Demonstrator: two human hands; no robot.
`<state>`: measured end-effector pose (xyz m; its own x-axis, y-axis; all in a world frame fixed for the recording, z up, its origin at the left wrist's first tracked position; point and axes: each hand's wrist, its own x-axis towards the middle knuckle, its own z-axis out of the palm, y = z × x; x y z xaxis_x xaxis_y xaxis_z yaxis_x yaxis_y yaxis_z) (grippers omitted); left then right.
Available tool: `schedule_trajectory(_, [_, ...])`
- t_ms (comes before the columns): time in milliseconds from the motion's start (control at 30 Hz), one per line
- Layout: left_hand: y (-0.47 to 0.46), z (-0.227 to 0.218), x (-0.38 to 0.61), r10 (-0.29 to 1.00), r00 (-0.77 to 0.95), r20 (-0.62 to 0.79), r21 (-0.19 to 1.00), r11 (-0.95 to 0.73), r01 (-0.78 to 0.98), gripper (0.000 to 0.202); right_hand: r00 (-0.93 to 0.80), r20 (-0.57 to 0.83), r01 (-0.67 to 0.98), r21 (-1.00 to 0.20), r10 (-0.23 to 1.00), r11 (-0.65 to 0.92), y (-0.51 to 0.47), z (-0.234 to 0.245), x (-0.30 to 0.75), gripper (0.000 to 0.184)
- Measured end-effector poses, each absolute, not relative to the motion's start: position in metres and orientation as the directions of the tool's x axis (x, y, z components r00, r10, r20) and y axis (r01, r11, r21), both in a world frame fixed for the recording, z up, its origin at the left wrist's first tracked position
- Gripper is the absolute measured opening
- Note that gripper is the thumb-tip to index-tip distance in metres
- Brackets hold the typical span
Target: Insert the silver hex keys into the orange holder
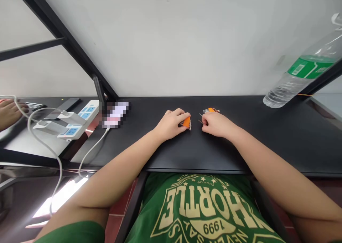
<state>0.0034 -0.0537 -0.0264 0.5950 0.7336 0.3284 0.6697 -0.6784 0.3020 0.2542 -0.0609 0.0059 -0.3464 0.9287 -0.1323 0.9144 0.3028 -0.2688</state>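
My left hand (172,124) is closed over a small orange piece (186,122) on the black desk, thumb and fingers at its edges. Thin, pin-like strips stick out along that piece, too small to name for certain. To its right, my right hand (216,123) is closed in a pinch. A couple of thin, pin-like pieces (200,121) jut out from its fingertips toward the left. Just behind the right hand lies a second orange piece with thin strips (211,110), partly hidden by the hand. A short gap separates the two hands.
A phone (116,114) on a white cable lies at the left, beside a power strip (80,120) with chargers plugged in. A large water bottle (299,75) leans at the right. Another person's hand (10,112) shows at the far left. Black frame bars flank the desk (267,143).
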Motion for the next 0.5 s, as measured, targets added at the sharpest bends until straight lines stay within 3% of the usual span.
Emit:
schedule_trajectory(100, [-0.0541, -0.0263, 0.0037, 0.738, 0.589, 0.328, 0.324, -0.674, 0.664, 0.040, -0.463, -0.008, 0.794, -0.448, 0.886, 0.411, -0.0629, 0.0021, 0.2511, 0.008])
schedule_trajectory(200, [-0.0534, -0.0267, 0.0039, 0.737, 0.585, 0.340, 0.349, -0.676, 0.649, 0.039, -0.469, 0.043, 0.715, -0.568, 0.882, 0.408, -0.0643, 0.0011, 0.2494, 0.005])
schedule_trajectory(500, [-0.0533, -0.0284, 0.0041, 0.733, 0.585, 0.348, 0.352, -0.680, 0.643, 0.040, -0.470, 0.078, 0.664, -0.626, 0.879, 0.410, -0.0660, 0.0052, 0.2506, 0.004])
